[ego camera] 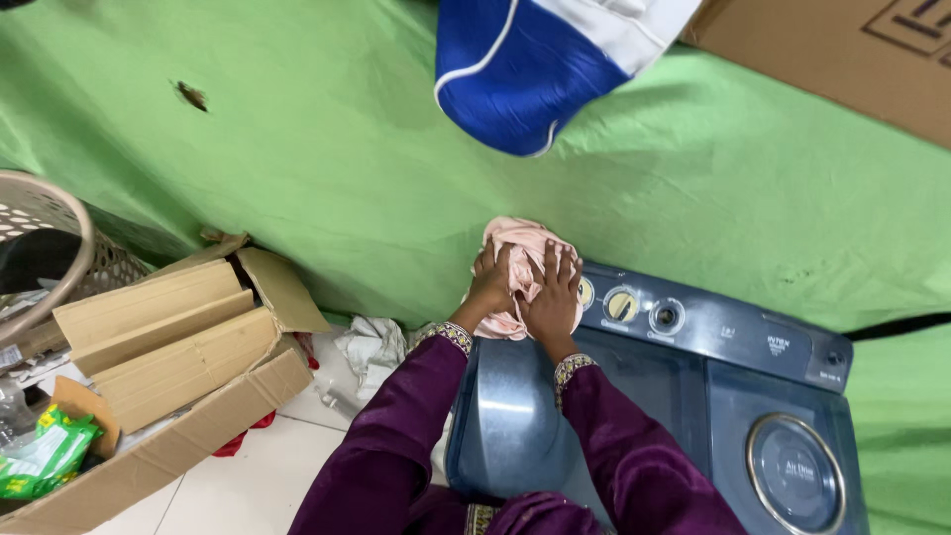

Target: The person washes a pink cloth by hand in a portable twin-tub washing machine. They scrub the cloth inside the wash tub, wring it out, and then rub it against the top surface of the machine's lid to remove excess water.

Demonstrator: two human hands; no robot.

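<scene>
Brown wicker makes up the basket [45, 233] far over at nine o'clock. Just beside it, lower down, sits a torn cardboard box [188, 357] with its flaps open, and a green packet [45, 456] lies at the box's eight o'clock. White crumpled paper [371, 347] rests on the pale floor [258, 476] between the box and the washing machine [693, 396].

A green sheet [327, 168] hangs behind it all. Near the middle, both hands press flat on a pink cloth [520, 243] bundled on the back left corner of the blue-grey washing machine. The left hand [490, 282] has its grip spread over the cloth, fingers apart. The right hand [555, 297] lies just beside it, grip spread too, touching the cloth. Purple sleeves [396, 446] come up from six o'clock.

At twelve o'clock hangs a blue and white cloth [525, 64]. Round knobs [624, 305] sit at the hands' three o'clock. A brown carton [842, 50] is at one o'clock.
</scene>
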